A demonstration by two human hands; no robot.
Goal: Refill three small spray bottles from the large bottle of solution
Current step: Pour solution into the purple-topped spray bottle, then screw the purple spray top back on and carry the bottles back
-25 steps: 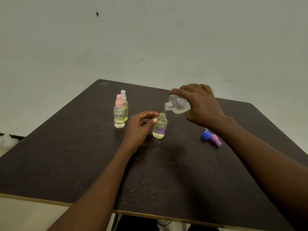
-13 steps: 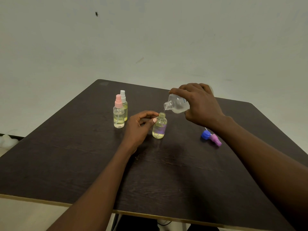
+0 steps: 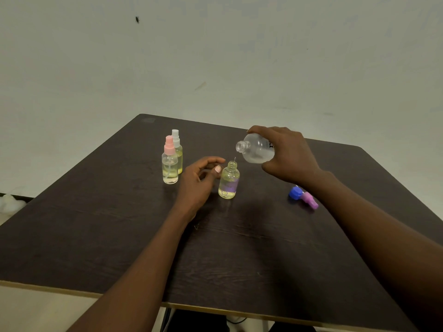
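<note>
An uncapped small bottle (image 3: 229,180) with yellowish liquid and a purple label stands mid-table. My left hand (image 3: 200,182) rests beside it, thumb and forefinger touching its neck. My right hand (image 3: 286,155) grips the large clear bottle (image 3: 255,149), which lies nearly level above and right of the small bottle, open mouth pointing left. A drop hangs just above the small bottle's mouth. Two capped spray bottles stand to the left: one with a pink top (image 3: 170,167), one with a white top (image 3: 177,149) behind it.
A blue cap (image 3: 295,193) and a purple spray head (image 3: 310,201) lie on the dark wooden table (image 3: 96,224) to the right, under my right forearm. A pale wall rises behind the table. The table's front edge runs close to me.
The large bottle has lifted and tipped back from its downward pour to nearly level, its mouth now higher above the small bottle. My left hand stays at the small bottle's neck.
</note>
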